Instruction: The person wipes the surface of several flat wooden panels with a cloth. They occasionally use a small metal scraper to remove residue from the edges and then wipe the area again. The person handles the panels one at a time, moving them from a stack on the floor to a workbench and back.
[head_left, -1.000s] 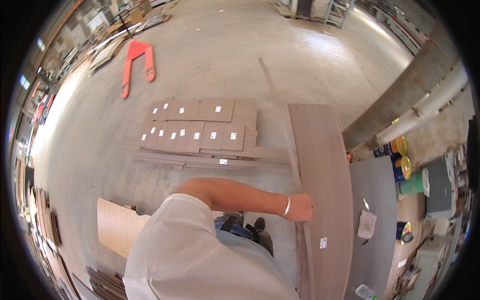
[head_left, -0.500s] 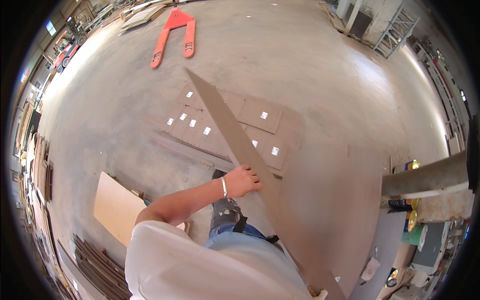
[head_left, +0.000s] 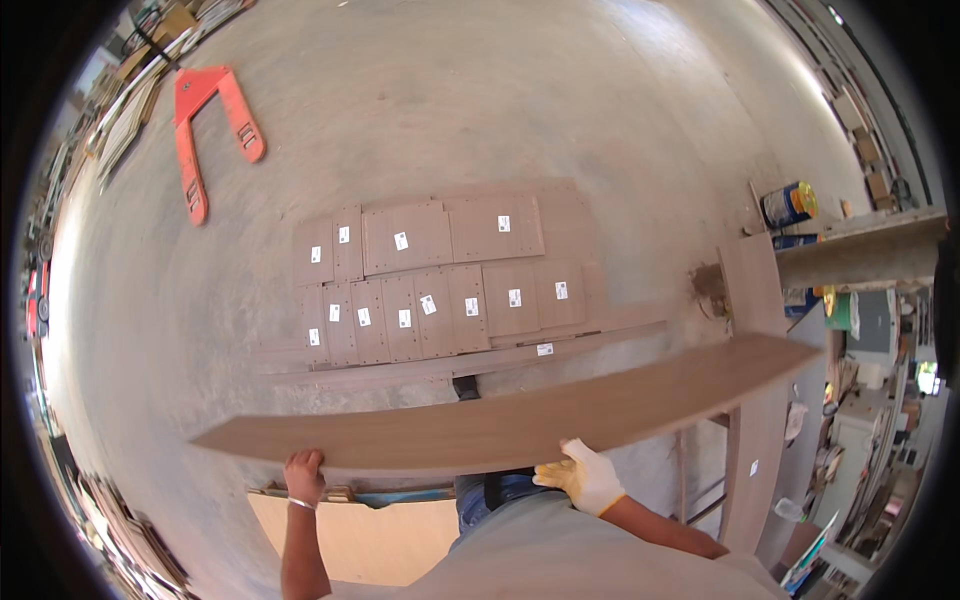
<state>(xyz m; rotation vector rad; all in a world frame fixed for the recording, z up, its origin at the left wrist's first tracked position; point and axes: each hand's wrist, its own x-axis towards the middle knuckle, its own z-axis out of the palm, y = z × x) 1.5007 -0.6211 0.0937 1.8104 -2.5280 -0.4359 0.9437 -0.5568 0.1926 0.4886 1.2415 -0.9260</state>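
A long brown wooden board (head_left: pixel 500 415) spans the space in front of me, held well above the floor. My left hand (head_left: pixel 305 475) is bare with a bracelet at the wrist, its fingers closed over the board's near edge toward the left end. Farther right on that same edge is my right hand (head_left: pixel 582 477), in a white and yellow glove. Its thumb lies at the board's face and its fingers are partly tucked at the edge. Beyond the board, several brown panels (head_left: pixel 415 240) with white labels lie in rows on the floor.
A red pallet jack (head_left: pixel 205 95) stands at the far left. Close to my legs lies a pale wooden sheet (head_left: pixel 370 535). On the right are an upright-running brown board (head_left: pixel 750 440), a beam (head_left: pixel 865 247) and a paint can (head_left: pixel 790 204).
The board has swung from a slanting position to lie nearly crosswise before me. My left hand has moved left and nearer, and my gloved right hand has come fully into sight. The view has turned right.
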